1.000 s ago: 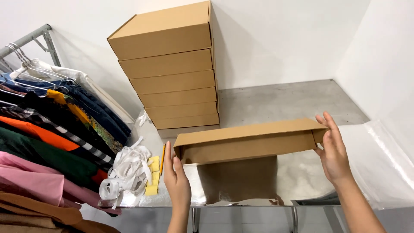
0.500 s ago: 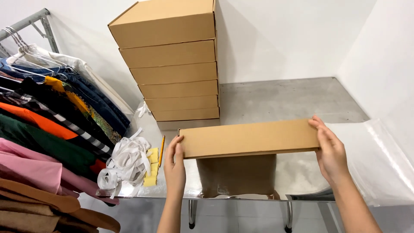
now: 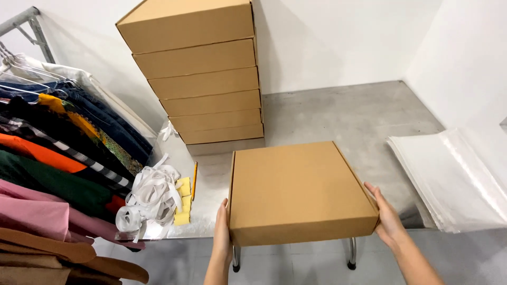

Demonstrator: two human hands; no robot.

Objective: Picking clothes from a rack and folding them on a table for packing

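Note:
A flat brown cardboard box with its lid down lies level over the near edge of a shiny metal table. My left hand presses against its left side near the front corner. My right hand grips its right front corner. Both hands hold the box between them.
A tall stack of several shut cardboard boxes stands on the table behind. White ribbon, yellow sticky notes and a pencil lie at the left. Hanging clothes fill the left side. Clear plastic sheets lie at the right.
The box lid has gone from standing open to folded shut, and the box now lies flat with its top facing up. My hands have slid to its front corners.

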